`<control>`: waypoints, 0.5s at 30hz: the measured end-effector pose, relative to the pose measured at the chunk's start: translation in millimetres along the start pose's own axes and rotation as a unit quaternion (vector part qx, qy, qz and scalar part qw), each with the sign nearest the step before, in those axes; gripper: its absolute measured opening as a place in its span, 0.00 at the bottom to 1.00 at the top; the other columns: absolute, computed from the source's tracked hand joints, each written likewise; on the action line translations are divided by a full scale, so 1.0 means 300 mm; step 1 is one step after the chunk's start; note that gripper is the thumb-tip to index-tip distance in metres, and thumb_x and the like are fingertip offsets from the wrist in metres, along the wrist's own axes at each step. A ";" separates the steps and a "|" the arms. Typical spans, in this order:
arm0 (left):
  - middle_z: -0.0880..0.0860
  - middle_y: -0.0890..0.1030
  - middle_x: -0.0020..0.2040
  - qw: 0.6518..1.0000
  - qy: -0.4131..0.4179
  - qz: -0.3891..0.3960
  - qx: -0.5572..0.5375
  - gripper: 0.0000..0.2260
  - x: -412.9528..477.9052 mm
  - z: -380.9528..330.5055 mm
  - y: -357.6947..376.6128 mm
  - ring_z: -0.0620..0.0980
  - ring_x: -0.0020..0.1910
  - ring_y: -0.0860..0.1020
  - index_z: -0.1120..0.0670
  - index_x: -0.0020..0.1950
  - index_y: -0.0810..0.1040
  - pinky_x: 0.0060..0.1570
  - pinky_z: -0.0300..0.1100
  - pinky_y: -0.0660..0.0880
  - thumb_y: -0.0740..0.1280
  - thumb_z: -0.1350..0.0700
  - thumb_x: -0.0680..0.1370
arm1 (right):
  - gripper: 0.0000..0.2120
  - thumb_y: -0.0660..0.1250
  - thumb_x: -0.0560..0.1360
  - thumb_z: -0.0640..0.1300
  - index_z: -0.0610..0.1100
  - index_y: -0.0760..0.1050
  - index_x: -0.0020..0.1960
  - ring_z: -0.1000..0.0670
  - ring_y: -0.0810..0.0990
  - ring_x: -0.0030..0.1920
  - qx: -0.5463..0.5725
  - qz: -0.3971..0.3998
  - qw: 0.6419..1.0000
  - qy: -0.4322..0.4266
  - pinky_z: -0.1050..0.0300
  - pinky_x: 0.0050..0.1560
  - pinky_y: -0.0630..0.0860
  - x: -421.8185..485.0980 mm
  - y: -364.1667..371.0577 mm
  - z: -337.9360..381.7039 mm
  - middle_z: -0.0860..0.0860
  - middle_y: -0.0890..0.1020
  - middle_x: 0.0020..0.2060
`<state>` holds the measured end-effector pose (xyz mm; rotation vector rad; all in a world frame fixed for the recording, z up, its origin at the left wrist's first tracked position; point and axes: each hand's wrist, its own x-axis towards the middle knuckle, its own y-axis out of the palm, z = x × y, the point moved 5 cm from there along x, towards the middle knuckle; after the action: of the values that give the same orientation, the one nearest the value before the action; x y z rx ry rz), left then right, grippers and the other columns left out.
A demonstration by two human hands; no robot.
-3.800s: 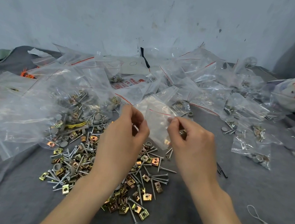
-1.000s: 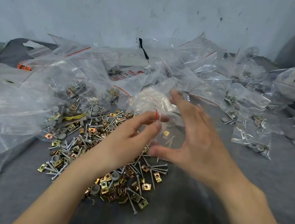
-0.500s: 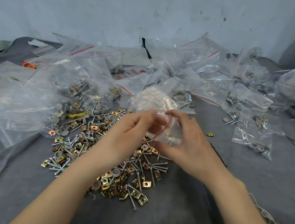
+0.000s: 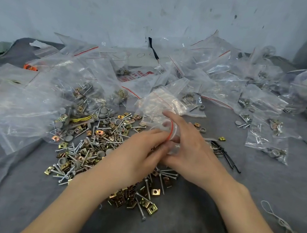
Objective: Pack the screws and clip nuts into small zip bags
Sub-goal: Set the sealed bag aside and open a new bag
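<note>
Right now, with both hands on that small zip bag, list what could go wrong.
Left hand and right hand hold the small zip bag above the loose screws and clip nuts; an unsealed red zip could spill parts back. Screw points may pierce the thin film. The stray clip nut could be missed.

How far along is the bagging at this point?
Done: several filled bags lie at right. In hand: left hand and right hand grip one small zip bag by its red-striped mouth. Left: a large loose pile of screws and clip nuts lies on the cloth.
</note>
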<state>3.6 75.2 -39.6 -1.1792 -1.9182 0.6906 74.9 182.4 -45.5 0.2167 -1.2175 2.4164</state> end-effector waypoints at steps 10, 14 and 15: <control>0.47 0.80 0.53 0.984 -0.080 0.040 -0.152 0.12 0.001 -0.007 0.015 0.44 0.54 0.78 0.52 0.51 0.81 0.59 0.47 0.73 0.60 0.50 0.84 | 0.34 0.70 0.65 0.59 0.58 0.68 0.71 0.56 0.76 0.60 0.006 0.015 0.999 -0.039 0.50 0.59 0.76 -0.004 -0.001 0.002 0.60 0.75 0.61; 0.50 0.81 0.50 0.984 -0.084 0.036 -0.155 0.13 -0.003 -0.013 0.008 0.46 0.52 0.78 0.56 0.52 0.81 0.56 0.47 0.73 0.59 0.52 0.84 | 0.34 0.71 0.63 0.63 0.64 0.65 0.68 0.60 0.75 0.60 0.001 0.023 0.999 -0.044 0.51 0.59 0.76 -0.009 -0.001 -0.005 0.65 0.72 0.61; 0.50 0.82 0.50 0.984 -0.082 0.038 -0.156 0.12 -0.003 -0.016 0.008 0.46 0.52 0.79 0.55 0.52 0.81 0.55 0.47 0.73 0.59 0.52 0.84 | 0.33 0.71 0.63 0.64 0.65 0.66 0.66 0.61 0.75 0.59 0.000 0.021 0.999 -0.045 0.53 0.58 0.76 -0.010 -0.001 -0.007 0.67 0.72 0.59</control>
<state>9.0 75.5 -38.9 -1.4321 -2.1871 0.5547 77.9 183.3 -47.5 0.3068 -1.2734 2.4662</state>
